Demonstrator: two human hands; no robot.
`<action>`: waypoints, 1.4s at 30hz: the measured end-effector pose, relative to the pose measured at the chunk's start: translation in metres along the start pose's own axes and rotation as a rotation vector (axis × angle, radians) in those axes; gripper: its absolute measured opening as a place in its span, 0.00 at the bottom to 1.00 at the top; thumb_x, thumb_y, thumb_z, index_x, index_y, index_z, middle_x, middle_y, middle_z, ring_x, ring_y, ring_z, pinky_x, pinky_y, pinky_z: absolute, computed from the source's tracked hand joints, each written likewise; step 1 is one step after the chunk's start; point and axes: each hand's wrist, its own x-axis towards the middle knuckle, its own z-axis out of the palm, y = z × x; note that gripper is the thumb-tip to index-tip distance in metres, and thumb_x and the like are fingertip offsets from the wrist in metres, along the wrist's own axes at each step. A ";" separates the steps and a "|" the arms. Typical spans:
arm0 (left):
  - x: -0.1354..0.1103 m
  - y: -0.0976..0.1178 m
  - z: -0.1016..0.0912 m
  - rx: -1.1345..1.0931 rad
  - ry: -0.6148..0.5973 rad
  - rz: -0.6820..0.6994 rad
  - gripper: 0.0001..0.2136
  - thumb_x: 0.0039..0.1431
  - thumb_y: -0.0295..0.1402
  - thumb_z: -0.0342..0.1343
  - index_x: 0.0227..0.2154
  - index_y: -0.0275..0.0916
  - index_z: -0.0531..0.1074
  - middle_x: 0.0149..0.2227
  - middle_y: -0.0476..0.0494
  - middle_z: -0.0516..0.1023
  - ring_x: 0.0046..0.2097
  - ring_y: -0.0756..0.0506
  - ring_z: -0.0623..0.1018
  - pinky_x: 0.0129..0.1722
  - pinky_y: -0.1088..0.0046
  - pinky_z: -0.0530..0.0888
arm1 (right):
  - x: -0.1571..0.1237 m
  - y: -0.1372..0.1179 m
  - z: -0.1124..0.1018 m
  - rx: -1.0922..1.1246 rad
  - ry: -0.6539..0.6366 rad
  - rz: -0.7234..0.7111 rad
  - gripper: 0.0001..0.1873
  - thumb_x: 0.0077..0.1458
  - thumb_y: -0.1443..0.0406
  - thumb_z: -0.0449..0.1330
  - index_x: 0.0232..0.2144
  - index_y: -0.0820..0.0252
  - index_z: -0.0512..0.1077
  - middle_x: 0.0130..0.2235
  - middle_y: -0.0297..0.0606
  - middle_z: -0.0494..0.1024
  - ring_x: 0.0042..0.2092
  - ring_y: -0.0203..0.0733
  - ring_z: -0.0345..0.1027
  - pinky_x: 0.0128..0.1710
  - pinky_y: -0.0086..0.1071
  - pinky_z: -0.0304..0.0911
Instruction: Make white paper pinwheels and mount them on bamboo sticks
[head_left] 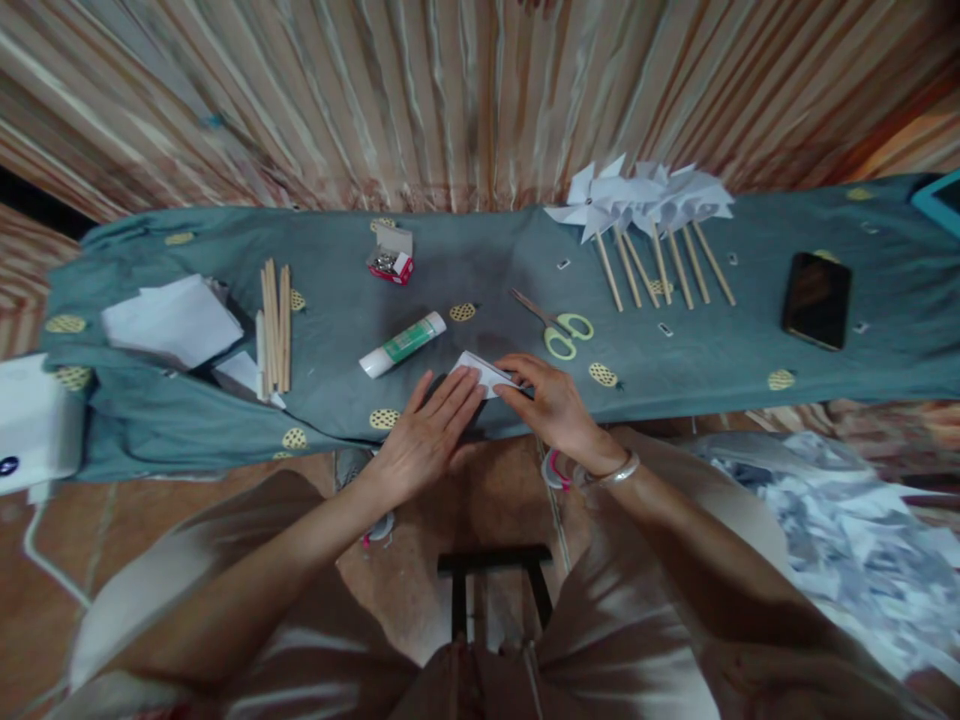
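A small folded piece of white paper [474, 366] lies at the near edge of the cloth-covered table. My left hand [433, 428] rests on its left side with fingers stretched out flat. At its right end, my right hand [550, 402] pinches the paper between thumb and fingers. Just beyond my left hand is a glue stick [405, 344] with a green label and a white cap. Scissors [559, 328] with light green handles lie beyond my right hand, their blades pointing to the far left.
Paper pinwheels [649, 200] on wooden sticks lie at the far right, and a phone [817, 300] sits beyond them. On the left are a paper stack [176, 320], wooden sticks [283, 330] and a white device [37, 425]. An open box of pins [391, 255] stands farther back.
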 end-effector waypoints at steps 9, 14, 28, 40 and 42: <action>0.007 -0.002 -0.004 -0.027 -0.020 -0.020 0.34 0.65 0.37 0.55 0.68 0.29 0.51 0.70 0.27 0.57 0.72 0.35 0.55 0.70 0.45 0.51 | -0.003 -0.001 0.002 0.004 0.028 -0.008 0.10 0.58 0.67 0.59 0.43 0.58 0.76 0.44 0.39 0.81 0.41 0.42 0.74 0.46 0.36 0.68; 0.009 -0.002 -0.005 -0.028 -0.033 -0.028 0.32 0.66 0.36 0.53 0.68 0.30 0.52 0.70 0.27 0.56 0.71 0.35 0.56 0.69 0.45 0.53 | -0.002 -0.001 0.002 0.004 0.019 0.020 0.10 0.58 0.67 0.59 0.43 0.56 0.76 0.44 0.39 0.81 0.40 0.42 0.73 0.46 0.36 0.69; 0.007 -0.003 0.001 -0.029 -0.042 -0.035 0.31 0.67 0.38 0.52 0.67 0.27 0.54 0.70 0.27 0.56 0.72 0.34 0.55 0.69 0.45 0.53 | 0.001 0.001 0.003 -0.013 0.030 0.027 0.10 0.57 0.67 0.61 0.42 0.58 0.76 0.43 0.40 0.81 0.39 0.42 0.73 0.45 0.35 0.68; 0.008 -0.003 0.005 -0.060 -0.045 -0.055 0.32 0.66 0.37 0.54 0.68 0.30 0.52 0.70 0.27 0.55 0.72 0.34 0.54 0.69 0.46 0.54 | 0.000 0.002 0.004 -0.026 0.037 0.046 0.10 0.57 0.66 0.60 0.43 0.56 0.76 0.44 0.39 0.81 0.40 0.42 0.74 0.45 0.36 0.69; 0.008 -0.003 0.005 -0.066 -0.044 -0.056 0.33 0.66 0.38 0.54 0.69 0.30 0.51 0.70 0.26 0.56 0.72 0.34 0.54 0.69 0.46 0.54 | 0.000 0.002 0.004 -0.029 0.037 0.043 0.10 0.57 0.66 0.60 0.43 0.56 0.76 0.44 0.39 0.81 0.40 0.42 0.74 0.45 0.36 0.69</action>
